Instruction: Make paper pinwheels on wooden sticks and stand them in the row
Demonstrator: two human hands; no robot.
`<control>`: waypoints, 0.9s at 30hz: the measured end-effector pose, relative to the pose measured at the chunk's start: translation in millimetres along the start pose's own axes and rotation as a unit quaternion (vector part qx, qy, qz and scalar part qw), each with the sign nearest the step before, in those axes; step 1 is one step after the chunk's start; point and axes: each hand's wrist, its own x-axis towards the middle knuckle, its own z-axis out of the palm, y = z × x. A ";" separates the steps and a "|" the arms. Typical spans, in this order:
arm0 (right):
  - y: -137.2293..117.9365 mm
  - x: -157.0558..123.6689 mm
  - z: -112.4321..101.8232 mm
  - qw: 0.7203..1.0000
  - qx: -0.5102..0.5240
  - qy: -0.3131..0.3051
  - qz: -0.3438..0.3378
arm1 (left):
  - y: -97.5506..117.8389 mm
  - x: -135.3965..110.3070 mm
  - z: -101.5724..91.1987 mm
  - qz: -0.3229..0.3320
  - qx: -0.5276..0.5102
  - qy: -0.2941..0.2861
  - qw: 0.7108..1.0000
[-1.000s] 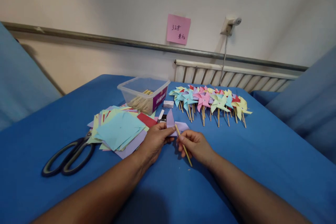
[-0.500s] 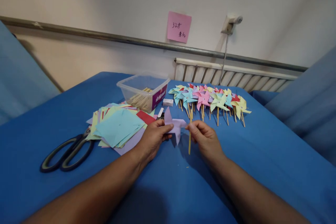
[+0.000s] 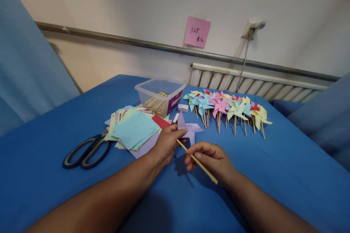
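Observation:
My left hand [image 3: 170, 141] pinches a purple paper pinwheel [image 3: 190, 130] near its centre, the thumb lying on the front. In my right hand [image 3: 209, 157] is a thin wooden stick [image 3: 203, 168], gripped between thumb and fingers. The stick slants, its upper end close to my left fingers below the pinwheel and its lower end pointing toward me. Whether that upper end touches the paper or my fingers I cannot tell. Just behind my left hand lies a stack of coloured paper squares [image 3: 136, 127], light blue on top.
Black-handled scissors [image 3: 87, 151] lie left of the paper. A clear plastic box [image 3: 160, 94] of wooden sticks stands behind, with a small white box [image 3: 183, 107] beside it. Several finished pinwheels [image 3: 226, 107] are grouped at the back right on the blue cloth [image 3: 273, 174].
My right hand has tilted the stick from upright to slanting, bringing one end toward my left fingers. The view has shifted left, so the things appear farther right.

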 end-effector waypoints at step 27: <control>18.3 12.9 -0.7 0.990 -0.063 0.098 0.078 | -3.2 -4.0 3.0 0.002 0.008 -0.026 1.000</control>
